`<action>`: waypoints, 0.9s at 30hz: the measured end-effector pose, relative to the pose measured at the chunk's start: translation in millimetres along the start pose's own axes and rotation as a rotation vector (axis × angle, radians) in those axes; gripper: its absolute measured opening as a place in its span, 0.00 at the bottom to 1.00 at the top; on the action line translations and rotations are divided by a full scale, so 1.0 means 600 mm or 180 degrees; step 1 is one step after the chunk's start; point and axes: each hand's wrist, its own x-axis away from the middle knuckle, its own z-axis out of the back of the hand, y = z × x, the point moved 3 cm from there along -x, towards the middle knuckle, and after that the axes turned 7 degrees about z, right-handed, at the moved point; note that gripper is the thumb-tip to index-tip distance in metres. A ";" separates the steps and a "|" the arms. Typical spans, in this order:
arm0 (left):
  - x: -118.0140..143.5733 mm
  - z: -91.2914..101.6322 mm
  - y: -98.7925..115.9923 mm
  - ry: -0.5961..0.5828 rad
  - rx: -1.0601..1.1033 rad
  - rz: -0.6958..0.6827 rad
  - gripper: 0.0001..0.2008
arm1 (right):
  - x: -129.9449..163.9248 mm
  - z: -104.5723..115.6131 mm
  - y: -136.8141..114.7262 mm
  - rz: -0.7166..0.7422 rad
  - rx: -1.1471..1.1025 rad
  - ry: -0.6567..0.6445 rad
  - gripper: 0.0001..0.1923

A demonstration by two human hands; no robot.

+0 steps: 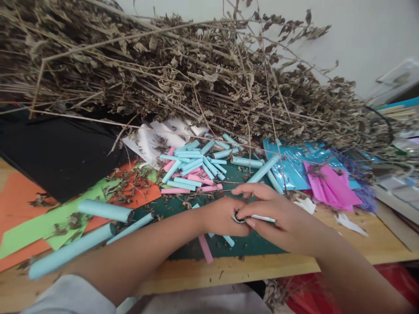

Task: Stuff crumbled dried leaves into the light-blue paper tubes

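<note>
My left hand [224, 216] and my right hand [278, 216] meet over the dark green cutting mat [258, 244]. Between them they grip a small roll of tape [238, 216], with a white strip [263, 218] running from it under my right fingers. Just beyond the hands lies a heap of short blue and pink rolled paper tubes [193, 168]. A pink tube [205, 248] and a blue one [228, 240] lie under my left wrist.
A big bundle of dried leafy branches [183, 74] overhangs the back of the wooden table [229, 266]. Long blue tubes [104, 210] rest on orange and green sheets at left, beside black sheet [55, 152]. Blue film and pink paper [327, 183] lie at right.
</note>
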 end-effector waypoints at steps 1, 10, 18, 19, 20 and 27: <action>0.000 0.000 0.001 -0.0004 0.0042 0.0001 0.06 | 0.002 -0.001 0.003 -0.0003 -0.0063 -0.0052 0.13; -0.001 -0.001 -0.001 0.0033 0.0098 -0.0011 0.06 | -0.024 0.004 0.011 -0.0424 -0.0394 -0.0264 0.23; -0.002 -0.006 -0.003 -0.0140 0.0303 -0.0149 0.03 | -0.064 0.005 -0.003 -0.0590 0.0535 -0.0784 0.17; -0.003 -0.005 -0.002 -0.0105 0.0275 -0.0191 0.03 | -0.066 0.006 -0.006 -0.0614 0.0740 -0.0750 0.14; -0.004 -0.004 -0.001 -0.0060 0.0226 -0.0249 0.04 | -0.066 0.008 -0.008 -0.0600 0.0902 -0.0686 0.10; -0.006 -0.001 0.004 -0.0129 -0.0137 -0.0265 0.10 | -0.036 0.019 -0.005 -0.0282 -0.0033 -0.0474 0.06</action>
